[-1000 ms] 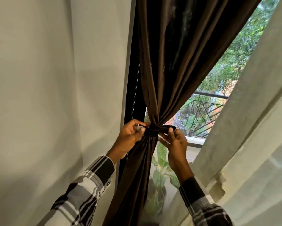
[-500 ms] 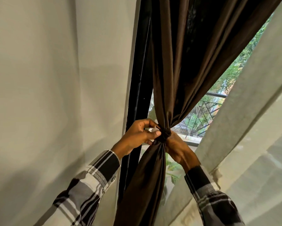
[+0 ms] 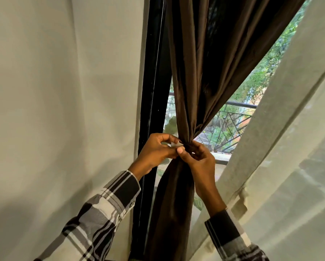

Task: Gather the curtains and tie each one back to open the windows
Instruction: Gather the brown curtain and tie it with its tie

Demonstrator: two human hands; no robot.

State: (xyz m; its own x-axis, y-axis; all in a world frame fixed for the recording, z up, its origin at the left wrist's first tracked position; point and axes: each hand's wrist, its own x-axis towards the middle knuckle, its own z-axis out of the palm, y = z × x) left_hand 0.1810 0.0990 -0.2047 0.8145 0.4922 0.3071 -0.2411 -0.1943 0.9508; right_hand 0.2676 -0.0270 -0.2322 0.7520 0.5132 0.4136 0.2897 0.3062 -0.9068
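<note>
Since the brown curtain (image 3: 199, 72) is a big soft drape, likely light and slick, best hold is at the cinched waist against the black window frame (image 3: 154, 91). Dark glossy folds, bunched. Left hand (image 3: 156, 151) and right hand (image 3: 199, 161) both pinch the dark tie band (image 3: 188, 146) there, touching.
</note>
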